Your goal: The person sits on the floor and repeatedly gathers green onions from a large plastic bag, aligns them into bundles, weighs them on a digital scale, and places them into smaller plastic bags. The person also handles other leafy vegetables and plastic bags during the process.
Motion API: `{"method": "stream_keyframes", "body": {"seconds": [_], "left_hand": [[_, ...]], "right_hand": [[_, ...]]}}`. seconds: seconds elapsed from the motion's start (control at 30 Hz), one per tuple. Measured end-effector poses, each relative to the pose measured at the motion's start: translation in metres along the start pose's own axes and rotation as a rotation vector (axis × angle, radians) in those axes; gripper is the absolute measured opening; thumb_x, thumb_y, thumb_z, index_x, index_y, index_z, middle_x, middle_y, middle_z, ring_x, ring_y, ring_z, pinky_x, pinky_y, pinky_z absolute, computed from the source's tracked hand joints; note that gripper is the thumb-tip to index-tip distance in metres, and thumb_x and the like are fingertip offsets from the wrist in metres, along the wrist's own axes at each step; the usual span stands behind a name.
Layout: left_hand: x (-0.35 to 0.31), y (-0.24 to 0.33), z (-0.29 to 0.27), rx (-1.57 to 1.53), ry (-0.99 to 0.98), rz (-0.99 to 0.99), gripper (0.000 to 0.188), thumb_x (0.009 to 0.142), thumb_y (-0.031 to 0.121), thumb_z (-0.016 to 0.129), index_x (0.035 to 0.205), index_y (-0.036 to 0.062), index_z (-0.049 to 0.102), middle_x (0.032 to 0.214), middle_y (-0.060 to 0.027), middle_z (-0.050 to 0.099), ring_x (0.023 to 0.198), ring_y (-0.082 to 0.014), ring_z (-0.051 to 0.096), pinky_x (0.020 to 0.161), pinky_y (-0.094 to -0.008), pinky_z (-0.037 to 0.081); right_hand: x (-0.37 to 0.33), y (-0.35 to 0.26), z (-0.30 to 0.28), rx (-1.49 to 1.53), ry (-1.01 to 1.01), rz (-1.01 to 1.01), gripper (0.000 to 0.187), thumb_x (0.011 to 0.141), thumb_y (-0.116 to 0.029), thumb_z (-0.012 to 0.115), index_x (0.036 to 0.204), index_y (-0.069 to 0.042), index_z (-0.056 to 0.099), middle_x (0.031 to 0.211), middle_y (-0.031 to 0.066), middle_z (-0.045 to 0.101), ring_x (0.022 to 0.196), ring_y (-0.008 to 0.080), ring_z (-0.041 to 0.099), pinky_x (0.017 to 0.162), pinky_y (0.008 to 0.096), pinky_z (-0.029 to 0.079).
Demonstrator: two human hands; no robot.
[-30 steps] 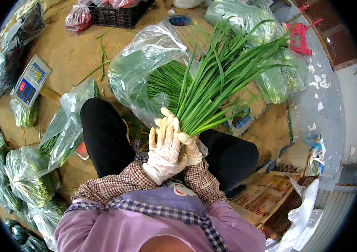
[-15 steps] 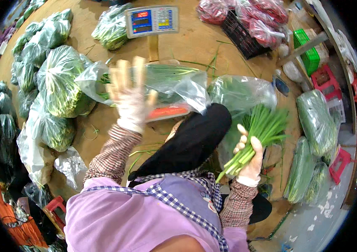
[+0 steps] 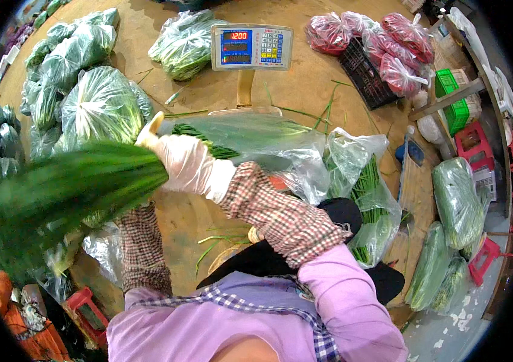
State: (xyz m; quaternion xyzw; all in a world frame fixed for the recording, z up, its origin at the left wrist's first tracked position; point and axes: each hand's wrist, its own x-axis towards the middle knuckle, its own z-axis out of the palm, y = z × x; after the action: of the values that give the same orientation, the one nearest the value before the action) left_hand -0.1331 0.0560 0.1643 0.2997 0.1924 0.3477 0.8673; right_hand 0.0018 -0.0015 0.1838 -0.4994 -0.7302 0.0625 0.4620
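Note:
My right hand [image 3: 187, 163], in a white glove, reaches across to the left. It is closed around one end of a big bunch of chives [image 3: 75, 196], whose long leaves fan out to the left, blurred by motion. My left forearm [image 3: 145, 247], in a checked sleeve, rises behind the bunch. The chives hide my left hand, so its fingers do not show. Just beyond my right hand, a clear plastic bag of chives [image 3: 256, 136] lies across the scale [image 3: 251, 48]. Another clear bag with chives in it [image 3: 368, 202] lies to the right, beside my knee.
Bagged greens [image 3: 102, 105] are heaped at the left, and one more bag of greens [image 3: 184, 48] lies behind the scale. Far right, bags of red produce [image 3: 404, 39] fill a black crate [image 3: 368, 75]. Long bagged vegetables [image 3: 458, 190] lie along the right edge.
My right hand has swung from the right side across to the left with the chives. My left hand was raised and open near the scale; now the bunch covers it.

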Motion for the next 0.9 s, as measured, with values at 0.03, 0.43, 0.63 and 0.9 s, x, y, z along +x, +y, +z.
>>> {"method": "stream_keyframes", "body": {"seconds": [0.03, 0.43, 0.63, 0.9], "left_hand": [[-0.003, 0.004, -0.004, -0.005, -0.011, -0.016, 0.026, 0.083, 0.013, 0.054, 0.104, 0.0014, 0.043, 0.061, -0.0031, 0.048, 0.045, -0.008, 0.04, 0.042, -0.0209, 0.035], [0.024, 0.041, -0.034, -0.103, -0.175, -0.16, 0.057, 0.089, 0.012, 0.041, 0.137, 0.0071, 0.011, 0.05, 0.0023, 0.033, 0.032, -0.0026, 0.023, 0.028, -0.0168, 0.016], [0.066, 0.057, -0.001, 0.15, 0.041, -0.135, 0.039, 0.09, 0.012, 0.038, 0.126, -0.0008, 0.034, 0.046, 0.0095, 0.024, 0.031, -0.0014, 0.02, 0.028, -0.0173, 0.015], [0.093, 0.101, -0.011, 0.665, -0.058, 0.056, 0.029, 0.088, 0.02, 0.046, 0.105, -0.0019, 0.053, 0.067, 0.0014, 0.046, 0.055, -0.0053, 0.043, 0.051, -0.019, 0.034]], "right_hand": [[-0.007, 0.013, 0.014, 0.043, -0.063, -0.058, 0.052, 0.063, -0.018, 0.068, 0.109, -0.004, 0.046, 0.069, 0.0129, 0.054, 0.063, 0.0294, 0.056, 0.056, 0.0376, 0.045], [-0.123, 0.204, -0.074, -0.856, -0.894, 0.981, 0.045, 0.061, -0.012, 0.069, 0.102, -0.004, 0.051, 0.097, 0.0179, 0.058, 0.093, 0.0289, 0.057, 0.072, 0.0364, 0.048], [-0.099, 0.157, -0.217, -0.599, -0.44, 0.448, 0.045, 0.065, -0.032, 0.066, 0.105, -0.015, 0.058, 0.098, 0.0105, 0.06, 0.092, 0.0296, 0.056, 0.081, 0.0383, 0.044], [-0.058, 0.083, -0.286, 0.287, -0.453, 0.717, 0.039, 0.085, -0.037, 0.049, 0.108, -0.007, 0.058, 0.098, 0.0074, 0.061, 0.09, 0.0177, 0.057, 0.079, 0.0282, 0.044]]}}
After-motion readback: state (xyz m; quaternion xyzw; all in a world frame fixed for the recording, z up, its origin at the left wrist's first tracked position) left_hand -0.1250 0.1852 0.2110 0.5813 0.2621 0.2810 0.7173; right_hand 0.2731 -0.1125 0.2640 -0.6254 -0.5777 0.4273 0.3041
